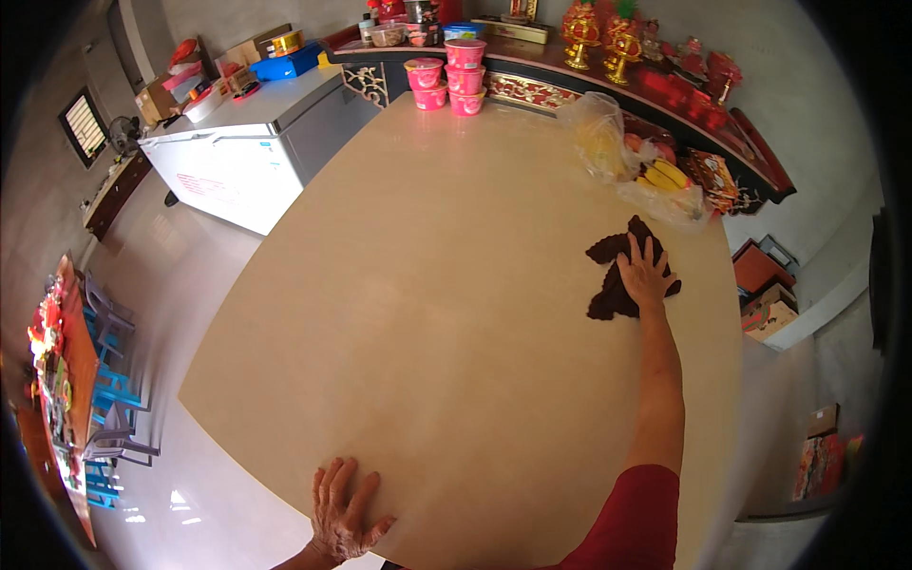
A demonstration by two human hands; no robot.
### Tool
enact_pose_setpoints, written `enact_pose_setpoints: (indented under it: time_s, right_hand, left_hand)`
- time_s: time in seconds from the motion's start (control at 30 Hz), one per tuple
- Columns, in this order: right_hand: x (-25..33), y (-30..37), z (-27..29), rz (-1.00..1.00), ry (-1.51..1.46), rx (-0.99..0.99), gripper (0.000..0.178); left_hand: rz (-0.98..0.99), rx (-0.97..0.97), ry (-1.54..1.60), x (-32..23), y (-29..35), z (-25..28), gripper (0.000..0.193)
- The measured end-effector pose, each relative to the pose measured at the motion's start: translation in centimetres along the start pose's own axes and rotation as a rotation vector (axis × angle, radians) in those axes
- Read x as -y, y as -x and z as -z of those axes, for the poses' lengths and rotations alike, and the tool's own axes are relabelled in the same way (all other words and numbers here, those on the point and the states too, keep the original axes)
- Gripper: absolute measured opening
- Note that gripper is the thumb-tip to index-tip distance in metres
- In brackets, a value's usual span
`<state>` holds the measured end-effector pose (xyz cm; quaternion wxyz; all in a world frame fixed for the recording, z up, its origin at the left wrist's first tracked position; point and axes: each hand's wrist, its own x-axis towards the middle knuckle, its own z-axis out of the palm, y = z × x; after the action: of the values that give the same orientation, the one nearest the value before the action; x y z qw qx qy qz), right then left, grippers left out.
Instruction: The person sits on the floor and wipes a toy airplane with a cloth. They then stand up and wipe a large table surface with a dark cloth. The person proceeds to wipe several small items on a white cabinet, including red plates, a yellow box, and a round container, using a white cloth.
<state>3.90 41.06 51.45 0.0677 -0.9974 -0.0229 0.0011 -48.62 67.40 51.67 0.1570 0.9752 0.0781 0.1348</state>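
Observation:
A dark brown cloth (613, 300) with wavy edges lies crumpled on the beige tabletop (399, 285), toward its far right. My right hand (645, 275) presses down on it from above, arm stretched far forward, fingers spread rather than wrapped round it. Part of the cloth is hidden under the palm. At the near edge of the table, my left hand (344, 513) rests flat with its fingers apart and nothing in it. Just beyond the cloth sit bananas (665, 175) in a clear plastic bag (655, 201).
Stacked pink tubs (465, 80) stand at the table's far edge. Behind it runs a dark red altar table (532, 52) with gold ornaments (622, 47). A white chest freezer (223, 171) is at the left. Chairs (119, 432) line another table (66, 380) at far left.

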Motion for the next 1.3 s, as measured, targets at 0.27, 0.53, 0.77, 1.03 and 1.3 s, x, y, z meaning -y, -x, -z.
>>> enact_pose_setpoints:
  time_s: [0.27, 0.53, 0.77, 1.03, 1.3]
  right_hand:
    - [15.4, 1.3, -1.7, 0.578, 0.033, -0.001, 0.069]
    - [20.4, 18.3, -3.2, 1.312, -0.134, -0.082, 0.078]
    - [18.3, 26.7, -2.4, 1.547, -0.38, -0.128, 0.059]
    - [7.7, 10.7, -3.9, 0.729, -0.06, -0.327, 0.059]
    - [-10.1, 13.5, 0.9, 0.107, 0.055, -0.068, 0.062]
  left_hand:
    - [-0.005, -0.04, 0.027, -0.6, -0.4, 0.5, 0.063]
    - [0.006, -0.037, 0.015, -0.2, -0.2, 0.2, 0.058]
    - [0.032, -0.003, -0.038, -0.7, 0.2, 0.4, 0.057]
    - [0.023, 0.018, -0.033, -0.7, 0.4, 0.4, 0.057]
    - [0.055, 0.021, 0.009, -0.4, 0.7, 0.5, 0.057]
